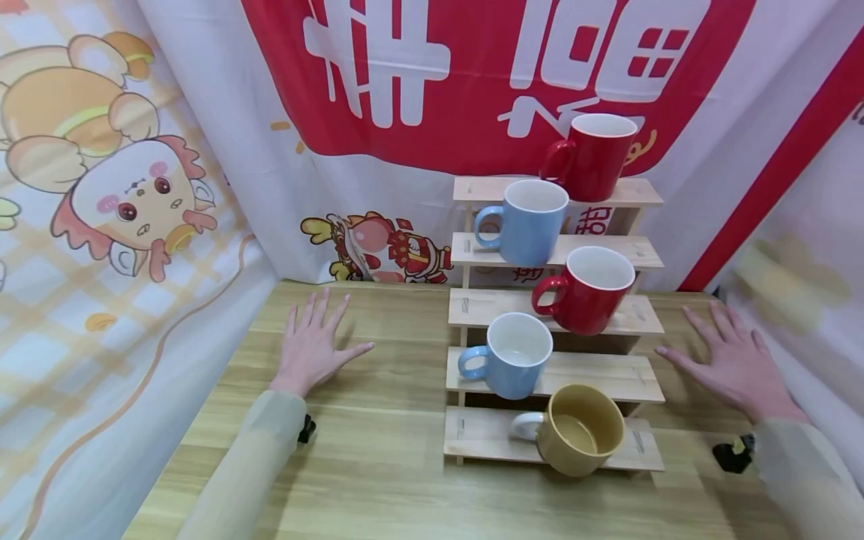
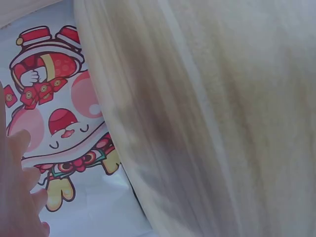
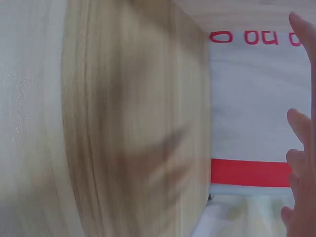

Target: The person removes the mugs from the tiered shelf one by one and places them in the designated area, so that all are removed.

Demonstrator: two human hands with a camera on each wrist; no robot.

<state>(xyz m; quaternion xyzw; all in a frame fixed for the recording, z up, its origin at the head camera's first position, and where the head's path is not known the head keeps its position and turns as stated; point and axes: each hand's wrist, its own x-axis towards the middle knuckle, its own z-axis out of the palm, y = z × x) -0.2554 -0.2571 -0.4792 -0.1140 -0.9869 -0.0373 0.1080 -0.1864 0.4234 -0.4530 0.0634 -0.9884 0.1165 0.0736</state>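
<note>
My left hand is held with fingers spread over the table's left side, holding nothing. To the right of a stepped wooden rack, my right hand is likewise spread and holds nothing. In the right wrist view, fingers hang apart from the tabletop above their shadow. Mugs stand on the rack's steps, handles toward the left: a red mug on top, then a light blue mug, a second red mug, another light blue mug, and a tan mug with a white handle lowest.
The wood-grain table lies under both hands. A white cloth with a red printed panel hangs behind the rack. Printed cloths also stand at left and right. Small black devices sit at the wrists.
</note>
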